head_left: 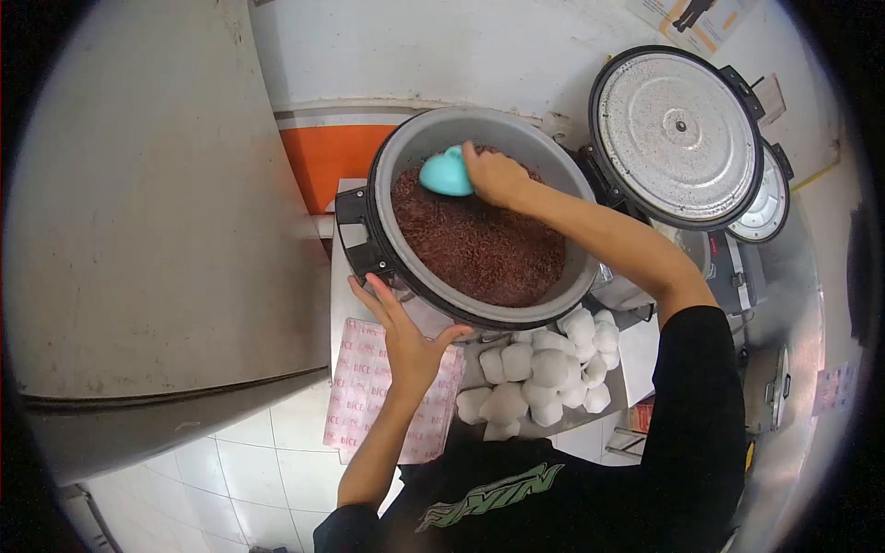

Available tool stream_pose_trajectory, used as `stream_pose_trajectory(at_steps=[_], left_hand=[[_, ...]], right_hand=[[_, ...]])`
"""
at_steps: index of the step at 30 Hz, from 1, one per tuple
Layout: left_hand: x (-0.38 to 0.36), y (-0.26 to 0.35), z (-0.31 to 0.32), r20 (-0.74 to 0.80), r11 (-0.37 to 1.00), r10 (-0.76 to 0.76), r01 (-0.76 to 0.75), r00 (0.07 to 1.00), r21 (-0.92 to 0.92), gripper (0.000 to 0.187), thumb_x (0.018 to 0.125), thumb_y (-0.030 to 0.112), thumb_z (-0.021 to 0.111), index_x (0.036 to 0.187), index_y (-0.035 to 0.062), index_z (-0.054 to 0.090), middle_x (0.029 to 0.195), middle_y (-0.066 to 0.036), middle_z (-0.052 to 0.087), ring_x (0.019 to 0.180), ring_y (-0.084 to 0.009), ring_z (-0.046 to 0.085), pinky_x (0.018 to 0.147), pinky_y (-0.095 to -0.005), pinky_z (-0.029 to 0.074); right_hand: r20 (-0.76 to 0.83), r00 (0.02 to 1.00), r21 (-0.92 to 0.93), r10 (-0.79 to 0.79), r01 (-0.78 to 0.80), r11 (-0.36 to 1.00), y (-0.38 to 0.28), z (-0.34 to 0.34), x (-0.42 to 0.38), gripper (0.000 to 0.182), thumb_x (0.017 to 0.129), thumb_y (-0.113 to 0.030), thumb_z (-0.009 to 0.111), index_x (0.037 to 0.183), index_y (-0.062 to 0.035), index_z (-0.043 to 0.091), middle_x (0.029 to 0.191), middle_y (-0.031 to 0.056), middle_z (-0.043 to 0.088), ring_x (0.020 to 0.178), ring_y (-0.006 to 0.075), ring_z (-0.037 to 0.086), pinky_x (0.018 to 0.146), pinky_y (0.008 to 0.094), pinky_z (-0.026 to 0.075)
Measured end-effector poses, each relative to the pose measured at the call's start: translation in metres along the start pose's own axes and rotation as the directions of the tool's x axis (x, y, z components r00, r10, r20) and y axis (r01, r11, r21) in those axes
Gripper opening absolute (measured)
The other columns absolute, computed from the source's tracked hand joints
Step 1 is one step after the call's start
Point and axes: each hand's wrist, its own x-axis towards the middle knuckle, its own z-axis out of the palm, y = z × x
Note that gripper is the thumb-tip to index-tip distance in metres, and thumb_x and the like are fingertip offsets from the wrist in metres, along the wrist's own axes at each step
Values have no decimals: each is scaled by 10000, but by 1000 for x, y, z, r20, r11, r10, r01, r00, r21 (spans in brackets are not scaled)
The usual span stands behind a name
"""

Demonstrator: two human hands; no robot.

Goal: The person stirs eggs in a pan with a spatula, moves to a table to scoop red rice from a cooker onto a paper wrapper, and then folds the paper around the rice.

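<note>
Closest to me, my black sleeve [696, 405] fills the lower right, and just ahead of my chest a heap of white wrapped rice balls [544, 369] sits on the counter, crowding right up under the near rim of the pot. To their left lies a stack of pink printed wrappers [355, 387], its corner hanging over the counter edge above the white floor tiles [249, 461], so there is open room down there on the left but little on the counter itself. My left hand [406, 346] rests over those wrappers, fingers spread wide, the fingertips up against the near outer wall of the big grey pot [406, 157], holding nothing. The pot is wide open, its dark rim tilted toward me, and it is well filled with dark red-brown rice [479, 249]. My right arm comes across from the right, over the pot's rim, and my right hand [493, 175] is closed around a turquoise scoop [445, 173], which sits on the rice at the far left side, close to the inner wall. On the left a tall grey panel [157, 203] stands close to the pot's side handle. Farther right, the round metal lid [678, 138] stands raised on its hinge, and behind it a second cooker's lid [765, 203] peeks out against the white wall [442, 46].
</note>
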Motion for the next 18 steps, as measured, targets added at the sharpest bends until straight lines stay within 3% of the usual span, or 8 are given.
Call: stream_pose_trajectory(at_steps=[4,7,8,9,11,14,17,18], left_hand=[[1,2,2,14,997,-44,45,999,-70,1319,480,357,819,1375,91,-111,1364,-308,-182,1246,-479,205,943,-421,358],[3,7,0,20,997,-70,71,997,-27,1323,473,358,820,1375,94,-111,1358,-313,-190,1226,-479,247,915,-410,391],[3,8,0,20,998,-59,59,998,-34,1323,471,357,821,1376,97,-110,1357,-314,-192,1228,-477,244,915,-410,392],[3,6,0,18,998,-47,47,999,-39,1324,470,355,821,1376,100,-109,1356,-316,-193,1229,-475,241,915,-411,393],[-4,5,-2,10,999,-22,23,1000,-23,1324,467,354,821,1377,107,-108,1354,-317,-195,1230,-475,238,914,-414,394],[1,7,-2,-15,999,33,-33,999,30,1323,471,352,818,1376,123,-120,1353,-318,-193,1234,-472,235,918,-419,393],[1,7,-2,-12,1000,24,-25,1000,-12,1330,468,351,822,1375,124,-123,1355,-314,-196,1246,-468,213,926,-420,385],[0,7,-2,-6,1000,14,-14,1000,2,1333,467,354,823,1374,124,-126,1355,-313,-196,1249,-467,208,928,-421,383]], right_hand=[[293,953,106,79,-114,988,6,14,16,427,776,-114,510,1119,81,348,970,314,549,886,377,595,729,477,481],[509,861,79,14,-63,995,-12,-10,14,493,761,-114,504,1169,100,330,969,305,553,842,350,612,679,447,497],[782,613,138,-113,6,990,-22,-4,12,530,734,-104,483,1183,131,329,956,282,560,754,314,626,608,420,506],[697,696,239,-169,-3,971,-35,1,-10,502,706,-80,455,1148,139,364,888,268,576,647,301,620,507,393,489],[785,568,300,-248,3,954,-35,8,-12,485,685,-54,442,1124,141,375,750,223,574,532,269,583,442,364,451],[763,596,406,-251,-140,903,-37,-10,-40,311,684,-30,437,977,73,456,568,73,459,418,159,448,385,317,384],[880,299,462,-369,-359,811,-26,-9,-62,156,720,-59,464,868,-14,473,560,18,435,409,122,405,367,275,343],[897,197,440,-395,-477,761,-17,-8,-67,223,726,-44,465,945,-10,441,559,2,414,407,98,380,360,250,331]])
